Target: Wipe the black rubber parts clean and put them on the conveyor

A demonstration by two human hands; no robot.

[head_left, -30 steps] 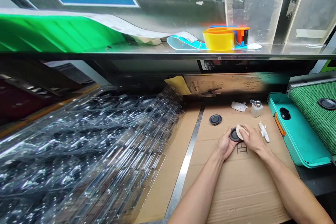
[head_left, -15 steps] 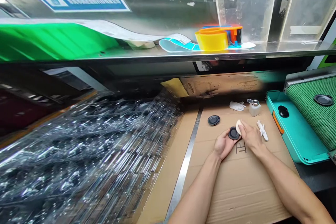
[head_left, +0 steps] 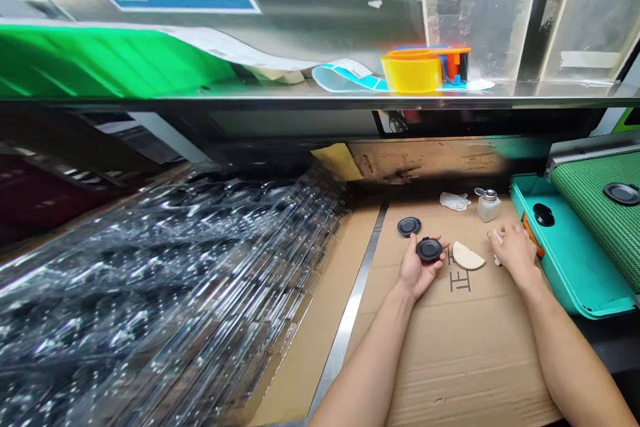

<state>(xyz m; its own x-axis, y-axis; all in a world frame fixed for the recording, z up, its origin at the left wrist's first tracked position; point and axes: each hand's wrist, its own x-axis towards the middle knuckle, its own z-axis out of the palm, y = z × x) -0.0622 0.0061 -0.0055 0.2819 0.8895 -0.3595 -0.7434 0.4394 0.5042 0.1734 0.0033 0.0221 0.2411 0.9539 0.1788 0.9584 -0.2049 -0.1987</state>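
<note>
Head view. Much is hard to read here. The right hand (head_left: 515, 253) lies with its back to the camera near the right edge of the tabletop (head_left: 450, 360). Its fingers cover most of a small white piece (head_left: 495, 238), so whether the grip is closed on it or only resting there cannot be told. The orange fitting (head_left: 533, 237) on the teal tray's (head_left: 575, 273) wall is partly hidden behind the same hand. Both forearms run out at the near edge.

The left hand (head_left: 417, 270) is plainer: its grip is clamped on a black disc (head_left: 429, 249) – thumb and fingertips round the rim, the disc held just above the cardboard, mid-tabletop. What is on the disc's face cannot be made out.

Between the two hands a beige pad (head_left: 467, 257) lies flat on the cardboard, touched by neither. A second black disc (head_left: 409, 226) lies just beyond the held one, toward the far edge. Near the far right corner are a crumpled white wipe (head_left: 454, 201) and a small clear bottle (head_left: 488, 205).

The teal tray holds another disc (head_left: 543, 215). The green belt (head_left: 595, 213) behind it, cut off at the right, carries one more (head_left: 621, 193).

On the left, a leaning stack of clear plastic trays (head_left: 175, 293) – glare hides its contents – walls off that side, past a metal strip (head_left: 350, 320). A shelf (head_left: 320, 100) above carries a yellow tape dispenser (head_left: 415, 71).
</note>
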